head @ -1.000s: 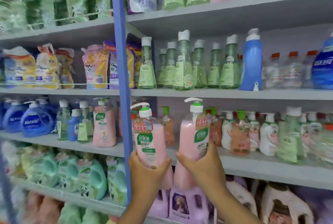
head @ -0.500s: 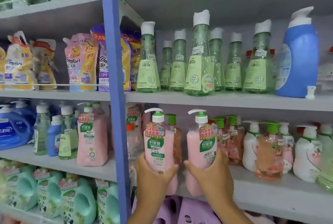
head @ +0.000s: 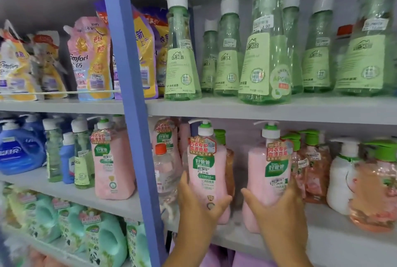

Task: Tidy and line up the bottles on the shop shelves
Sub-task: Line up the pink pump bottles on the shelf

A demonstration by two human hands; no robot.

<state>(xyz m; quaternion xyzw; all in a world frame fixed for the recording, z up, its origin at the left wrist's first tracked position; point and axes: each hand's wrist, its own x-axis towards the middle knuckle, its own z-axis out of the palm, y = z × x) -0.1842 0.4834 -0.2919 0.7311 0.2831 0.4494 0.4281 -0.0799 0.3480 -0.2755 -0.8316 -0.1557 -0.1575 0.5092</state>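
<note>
Head view: left hand holds one pink pump bottle, right hand holds another pink bottle on the shelf; next, push both back, side by side

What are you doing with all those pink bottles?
A person is tidying a shop shelf. The left hand grips one pink pump bottle and the right hand grips another pink pump bottle beside it. Both bottles are upright at the front of the middle shelf, just right of the blue post. Orange soap bottles stand to their right, and tall green bottles fill the shelf above.
</note>
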